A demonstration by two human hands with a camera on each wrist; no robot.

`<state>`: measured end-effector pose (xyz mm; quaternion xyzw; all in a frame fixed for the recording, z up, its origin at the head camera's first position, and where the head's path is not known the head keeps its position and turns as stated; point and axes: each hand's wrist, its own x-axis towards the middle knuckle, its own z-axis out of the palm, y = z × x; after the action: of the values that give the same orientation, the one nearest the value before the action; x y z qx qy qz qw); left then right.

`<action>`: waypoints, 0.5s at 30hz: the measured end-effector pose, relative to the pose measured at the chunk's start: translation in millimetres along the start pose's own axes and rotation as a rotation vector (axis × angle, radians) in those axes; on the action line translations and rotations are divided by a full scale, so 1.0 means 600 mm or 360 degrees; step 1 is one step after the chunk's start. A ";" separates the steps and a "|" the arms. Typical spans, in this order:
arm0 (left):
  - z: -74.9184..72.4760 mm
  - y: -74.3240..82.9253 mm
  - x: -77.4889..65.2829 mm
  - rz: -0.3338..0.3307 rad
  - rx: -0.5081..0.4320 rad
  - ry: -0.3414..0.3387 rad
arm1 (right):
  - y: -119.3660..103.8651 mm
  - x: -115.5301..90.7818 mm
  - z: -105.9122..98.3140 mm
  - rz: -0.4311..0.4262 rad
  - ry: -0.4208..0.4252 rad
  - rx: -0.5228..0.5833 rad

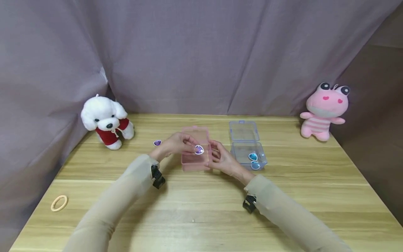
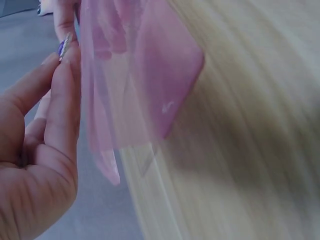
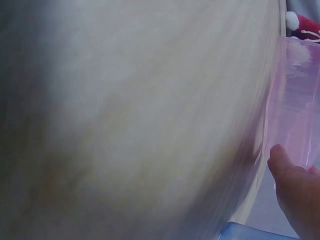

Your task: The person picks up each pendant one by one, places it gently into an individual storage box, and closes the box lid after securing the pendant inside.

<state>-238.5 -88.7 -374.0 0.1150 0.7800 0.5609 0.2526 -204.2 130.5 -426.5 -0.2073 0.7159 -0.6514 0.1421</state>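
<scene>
My left hand (image 1: 180,142) pinches a purple gem (image 1: 199,149) with a silvery beaded rim between thumb and fingertips, over an open pink see-through box (image 1: 195,167). In the left wrist view the gem (image 2: 63,47) shows edge-on at the fingertips, beside the box wall (image 2: 170,65). My right hand (image 1: 225,160) grips the box at its right side, thumb near the front corner and fingers farther back. The right wrist view has that thumb (image 3: 281,159) against the pink wall (image 3: 292,120). Another purple gem (image 1: 157,142) lies on the table, left of my left hand.
An open clear bluish box (image 1: 234,154) with two blue gems (image 1: 253,156) stands just right of my right hand. A white plush dog (image 1: 102,115) sits back left, a pink plush frog (image 1: 325,108) back right. A wooden ring (image 1: 59,203) lies front left.
</scene>
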 end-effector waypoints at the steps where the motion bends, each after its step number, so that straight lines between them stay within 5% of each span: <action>1: 0.004 0.002 0.005 -0.0017 0.0026 -0.0029 | 0.000 0.000 0.001 0.0003 -0.0001 0.0005; 10: 0.031 0.012 0.031 -0.0161 0.0142 -0.0145 | 0.000 0.000 0.001 0.0022 0.0004 0.0019; 15: 0.042 0.015 0.033 -0.0156 0.0297 -0.0161 | -0.001 -0.001 0.002 0.0014 0.0005 0.0002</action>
<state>-242.7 -56.0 -377.1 0.1278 0.8198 0.4662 0.3071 -203.1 129.7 -425.9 -0.2031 0.7166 -0.6516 0.1438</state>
